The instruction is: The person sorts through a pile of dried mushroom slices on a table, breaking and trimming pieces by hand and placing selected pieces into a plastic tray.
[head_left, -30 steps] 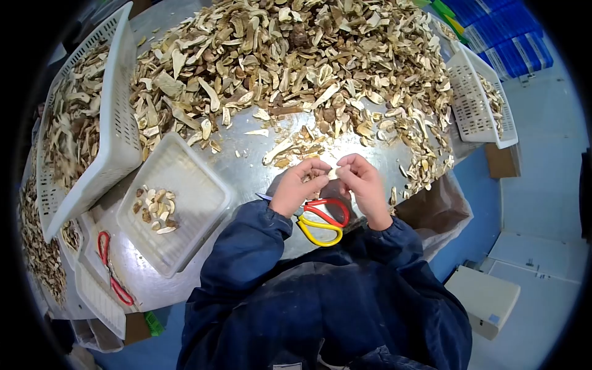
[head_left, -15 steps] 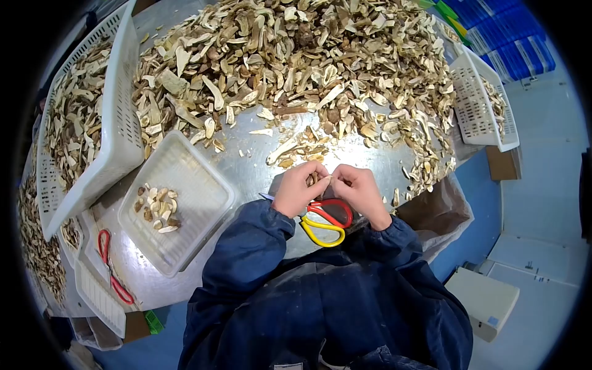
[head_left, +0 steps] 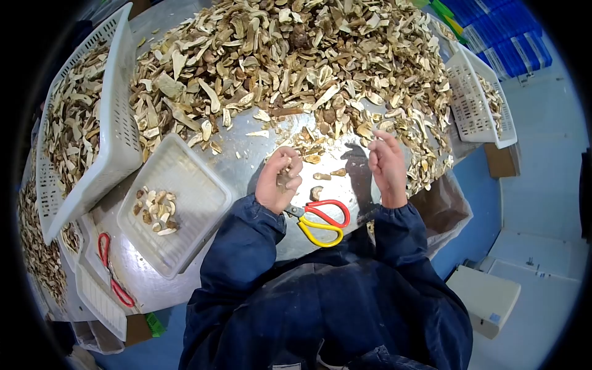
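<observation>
My left hand (head_left: pixel 279 182) is raised over the steel table (head_left: pixel 243 145) with its fingers curled in toward the palm; a small pale bit seems to show between them, but what it is cannot be made out. To its right, my right hand (head_left: pixel 388 168) is lifted, fingers partly bent and apart, holding nothing visible. Scissors (head_left: pixel 324 223) with one red and one yellow handle lie below and between the hands, blades partly under my left wrist. A few small dried mushroom pieces (head_left: pixel 320 176) lie between the hands, near the large heap of dried mushroom slices (head_left: pixel 296 68).
A white tray (head_left: pixel 203 200) with several mushroom pieces stands at left. Red-handled scissors (head_left: pixel 111 271) lie beyond it. White perforated baskets of slices stand left (head_left: pixel 120 139) and right (head_left: pixel 468 108). A lined bin (head_left: pixel 447 213) sits below the table's right edge; blue crates (head_left: pixel 505 43) are stacked behind.
My hands, which were together above the scissors, have moved apart: the left to the left, the right up and to the right. Small mushroom pieces between them now show.
</observation>
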The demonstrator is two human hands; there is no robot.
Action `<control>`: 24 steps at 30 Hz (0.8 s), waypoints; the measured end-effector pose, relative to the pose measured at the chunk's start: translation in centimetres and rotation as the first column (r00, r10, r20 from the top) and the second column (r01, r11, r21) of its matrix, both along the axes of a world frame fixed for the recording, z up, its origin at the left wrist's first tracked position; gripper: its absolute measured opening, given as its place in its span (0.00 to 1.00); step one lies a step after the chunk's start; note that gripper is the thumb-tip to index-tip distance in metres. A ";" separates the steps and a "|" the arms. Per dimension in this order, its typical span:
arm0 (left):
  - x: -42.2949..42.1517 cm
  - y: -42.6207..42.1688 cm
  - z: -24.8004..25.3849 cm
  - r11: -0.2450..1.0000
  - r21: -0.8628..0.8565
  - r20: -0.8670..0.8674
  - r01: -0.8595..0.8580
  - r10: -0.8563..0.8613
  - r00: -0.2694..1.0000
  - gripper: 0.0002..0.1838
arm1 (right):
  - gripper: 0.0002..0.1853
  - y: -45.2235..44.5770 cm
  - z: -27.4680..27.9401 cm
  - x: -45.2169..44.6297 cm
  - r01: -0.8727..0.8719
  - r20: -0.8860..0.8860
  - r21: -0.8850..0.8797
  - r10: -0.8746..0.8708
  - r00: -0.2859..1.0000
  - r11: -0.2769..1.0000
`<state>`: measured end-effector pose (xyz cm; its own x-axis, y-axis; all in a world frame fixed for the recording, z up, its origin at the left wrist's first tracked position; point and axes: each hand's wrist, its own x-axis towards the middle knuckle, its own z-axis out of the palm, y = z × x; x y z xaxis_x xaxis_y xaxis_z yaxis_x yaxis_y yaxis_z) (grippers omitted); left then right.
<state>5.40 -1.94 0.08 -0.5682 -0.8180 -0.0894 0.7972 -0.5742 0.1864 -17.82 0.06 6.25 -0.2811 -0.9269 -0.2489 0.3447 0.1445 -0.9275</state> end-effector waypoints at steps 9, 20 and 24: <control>-0.2 0.0 0.0 0.999 0.042 0.148 -0.026 0.019 0.989 0.06 | 0.08 2.5 -1.9 4.6 -0.419 -0.971 0.214 0.238 0.006 0.882; -1.8 1.2 0.6 0.970 -0.190 0.598 0.154 -0.010 0.801 0.15 | 0.07 1.7 -1.6 4.1 -0.516 0.518 0.215 0.351 0.780 0.829; -1.9 1.4 -0.1 0.977 -0.166 0.661 0.133 0.010 0.750 0.14 | 0.08 2.1 -2.5 4.8 -0.477 0.305 0.200 0.409 0.860 0.856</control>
<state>3.50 -0.55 -0.06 -0.4774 -0.8240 -0.3051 0.4009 -0.5132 0.7589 -13.02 2.11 3.77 0.2455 -0.8287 -0.5029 0.3940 0.5593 -0.7293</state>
